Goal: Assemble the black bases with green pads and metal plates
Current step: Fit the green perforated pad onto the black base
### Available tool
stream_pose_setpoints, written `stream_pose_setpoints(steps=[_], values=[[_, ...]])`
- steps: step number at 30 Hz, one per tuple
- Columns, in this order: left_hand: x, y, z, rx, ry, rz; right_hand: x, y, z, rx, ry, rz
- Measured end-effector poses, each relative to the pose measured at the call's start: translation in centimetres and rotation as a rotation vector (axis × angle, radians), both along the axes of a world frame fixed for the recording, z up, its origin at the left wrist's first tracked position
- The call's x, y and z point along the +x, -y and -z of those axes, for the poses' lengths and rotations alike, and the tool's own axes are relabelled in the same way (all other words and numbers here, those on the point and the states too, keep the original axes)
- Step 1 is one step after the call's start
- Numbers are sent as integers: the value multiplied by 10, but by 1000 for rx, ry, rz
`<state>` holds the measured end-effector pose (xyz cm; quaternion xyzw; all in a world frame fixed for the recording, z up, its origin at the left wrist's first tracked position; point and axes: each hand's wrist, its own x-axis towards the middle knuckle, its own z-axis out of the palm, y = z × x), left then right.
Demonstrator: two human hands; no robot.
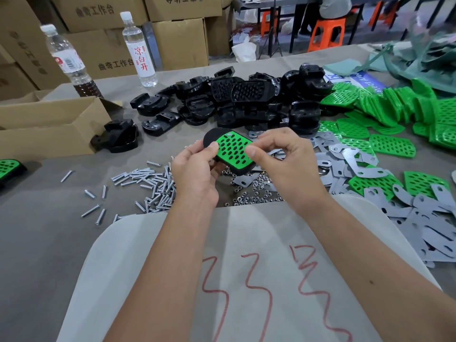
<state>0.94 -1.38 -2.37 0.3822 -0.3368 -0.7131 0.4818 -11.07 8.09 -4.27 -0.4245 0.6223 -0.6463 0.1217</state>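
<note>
Both hands are up off the worktop [49, 243] here, sharing one piece: the left hand [195, 174] cradles a black base [214, 137] from below with its thumb curled over the near edge, grasping it firmly, while the right hand [283, 156] pinches the opposite edge, thumb tip pressing on the green pad [233, 150]. That two-sided grip looks chosen to steady the base while the pad is seated flush in its recess. The pad is bright green, dotted with rows of oval holes showing black through them, rounded at one end; the base rims it in matte black. Supplies sit within easy reach of the grip: screws [153, 186] heaped just below the left hand, nuts [254, 193] beneath both hands, grey metal plates [365, 166] fanned out beside the right hand, spare black bases [246, 102] piled beyond, loose green pads [392, 144] off past the plates. No plate appears fitted yet, so I judge that comes next.
</note>
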Motion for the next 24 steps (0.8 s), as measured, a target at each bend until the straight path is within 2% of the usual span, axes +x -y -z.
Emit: stream_pose_setpoints(steps=[2,7,11,14,17,22,24], values=[[-1,0,-1,-32,-14,-12,-1,0,-2,25,125,-10],[-2,-3,-4,-112,-53,-28,-2,-2,-8,176,522,-232],[-4,-5,-2,-162,-20,-40,-2,-3,-9,165,558,-256],[-9,-8,2,-193,77,-63,-1,-3,-8,150,468,-183],[-13,-13,6,-182,165,-55,0,-1,-6,157,267,-60],[-19,-31,2,-183,94,254,0,-1,-1,168,-215,205],[-22,-37,1,-196,113,315,1,-1,-1,147,-381,227]])
